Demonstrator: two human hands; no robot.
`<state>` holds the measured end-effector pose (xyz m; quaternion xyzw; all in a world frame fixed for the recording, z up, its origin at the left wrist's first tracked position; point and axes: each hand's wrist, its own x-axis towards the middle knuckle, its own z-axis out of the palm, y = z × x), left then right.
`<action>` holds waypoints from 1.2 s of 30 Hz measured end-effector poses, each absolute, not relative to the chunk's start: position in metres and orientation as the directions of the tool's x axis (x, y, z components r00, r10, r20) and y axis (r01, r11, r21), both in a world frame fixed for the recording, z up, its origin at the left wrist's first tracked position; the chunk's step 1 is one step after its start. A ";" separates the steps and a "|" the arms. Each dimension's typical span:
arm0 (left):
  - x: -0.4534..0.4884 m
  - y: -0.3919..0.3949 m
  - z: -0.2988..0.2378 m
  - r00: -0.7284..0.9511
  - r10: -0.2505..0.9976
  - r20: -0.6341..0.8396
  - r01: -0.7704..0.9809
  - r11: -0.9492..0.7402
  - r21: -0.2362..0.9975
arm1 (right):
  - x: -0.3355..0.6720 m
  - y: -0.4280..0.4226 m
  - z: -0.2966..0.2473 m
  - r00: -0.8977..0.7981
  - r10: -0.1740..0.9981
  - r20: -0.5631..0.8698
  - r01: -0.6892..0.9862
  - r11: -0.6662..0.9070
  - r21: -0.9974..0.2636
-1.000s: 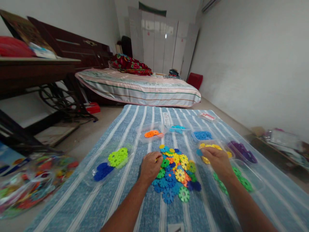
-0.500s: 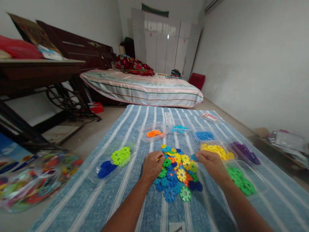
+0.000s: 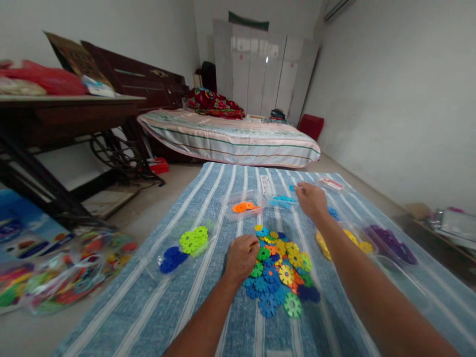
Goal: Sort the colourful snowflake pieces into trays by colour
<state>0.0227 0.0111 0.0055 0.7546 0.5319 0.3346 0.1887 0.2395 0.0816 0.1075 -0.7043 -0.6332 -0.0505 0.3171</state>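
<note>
My right hand (image 3: 313, 199) is stretched forward, pinching a light blue notched plastic disc (image 3: 292, 188) above the far edge of a clear tray of light blue discs (image 3: 282, 200). My left hand (image 3: 241, 255) rests closed at the left edge of a mixed heap of notched discs (image 3: 268, 303). Between its fingertips a bit of a yellow disc (image 3: 254, 244) shows. Orange discs (image 3: 244, 207) lie in a tray beyond the left hand. My right forearm hides part of the yellow discs (image 3: 351, 240), most of the mid-blue discs (image 3: 333, 213) and the green ones.
Lime discs (image 3: 194, 240) and dark blue discs (image 3: 173, 259) share a tray at left. Purple discs (image 3: 391, 244) fill one at right. A small clear box (image 3: 332, 184) sits at the far right on the striped cloth (image 3: 148, 302). Bagged toys (image 3: 74, 277) lie on the floor.
My right hand has moved from the heap's right side forward to the light blue tray, carrying a blue disc. My left hand stays by the heap. The view has shifted slightly.
</note>
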 end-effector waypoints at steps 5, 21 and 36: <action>0.024 0.011 0.004 0.218 0.924 0.313 0.685 -0.373 0.626 | 0.213 0.060 0.066 -0.137 0.957 0.256 0.928 0.214 -0.305; 0.024 0.012 0.001 0.238 0.922 0.306 0.700 -0.381 0.604 | 0.162 0.037 0.037 -0.365 0.930 0.028 0.930 0.366 -0.029; 0.025 0.010 0.003 0.218 0.932 0.289 0.697 -0.356 0.622 | 0.197 0.029 0.033 -0.526 0.815 0.241 0.837 0.547 -0.025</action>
